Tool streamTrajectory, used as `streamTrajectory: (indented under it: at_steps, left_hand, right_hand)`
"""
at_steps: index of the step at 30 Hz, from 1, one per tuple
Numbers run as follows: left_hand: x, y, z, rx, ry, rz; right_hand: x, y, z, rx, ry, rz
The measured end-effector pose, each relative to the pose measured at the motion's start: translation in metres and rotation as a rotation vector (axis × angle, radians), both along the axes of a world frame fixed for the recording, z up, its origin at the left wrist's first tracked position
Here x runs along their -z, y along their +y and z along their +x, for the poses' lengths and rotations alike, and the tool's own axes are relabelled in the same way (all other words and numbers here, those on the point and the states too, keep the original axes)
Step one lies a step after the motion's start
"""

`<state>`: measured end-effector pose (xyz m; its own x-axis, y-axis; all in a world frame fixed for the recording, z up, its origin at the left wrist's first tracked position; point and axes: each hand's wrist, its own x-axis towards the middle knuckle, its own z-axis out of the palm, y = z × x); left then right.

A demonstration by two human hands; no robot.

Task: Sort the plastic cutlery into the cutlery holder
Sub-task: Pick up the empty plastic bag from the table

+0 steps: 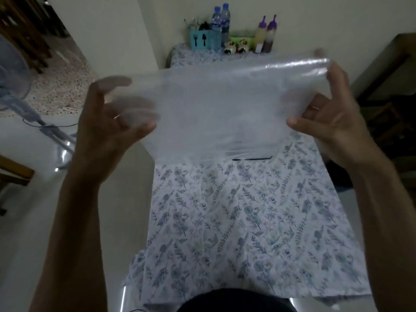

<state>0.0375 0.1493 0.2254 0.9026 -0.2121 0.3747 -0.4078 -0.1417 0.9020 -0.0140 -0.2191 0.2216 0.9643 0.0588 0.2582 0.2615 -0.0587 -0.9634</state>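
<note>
I hold a clear plastic bag [220, 109] stretched wide in the air over the table. My left hand [108, 124] grips its left edge and my right hand [326, 118] grips its right edge. The bag is blurred and its contents cannot be made out; a thin dark strip [252, 158] shows at its lower edge. At the table's far end stands the teal cutlery holder [201, 40], marked with a fork and a spoon, with several utensils sticking up from it. The bag hides the middle of the table.
The table carries a floral cloth [247, 221]. Behind the holder are two water bottles [221, 21], two purple-capped sauce bottles [265, 37], a green box [240, 38] and small figurines [236, 47]. A fan stand [45, 129] is on the floor at left, dark furniture [387, 91] at right.
</note>
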Motion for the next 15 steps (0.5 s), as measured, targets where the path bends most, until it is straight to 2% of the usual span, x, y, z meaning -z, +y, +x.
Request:
streamTrajectory:
  at_steps: [3, 8, 10, 13, 15]
  left_hand:
    - [0.014, -0.025, 0.015, -0.019, 0.122, -0.038]
    - [0.095, -0.063, 0.001, -0.077, 0.532, -0.121]
    - [0.129, -0.083, -0.017, -0.064, 0.641, -0.081]
    - [0.164, -0.121, -0.044, -0.043, 0.682, 0.073]
    - [0.177, -0.149, -0.059, 0.05, 0.777, 0.13]
  right_hand:
    - [0.013, -0.021, 0.002, 0.052, 0.12, 0.015]
    - [0.085, -0.057, -0.038, 0.14, 0.415, 0.045]
    - [0.117, -0.071, -0.069, 0.178, 0.514, 0.021]
    - [0.148, -0.094, -0.113, 0.259, 0.687, 0.059]
    - [0.157, -0.115, -0.138, 0.283, 0.777, -0.012]
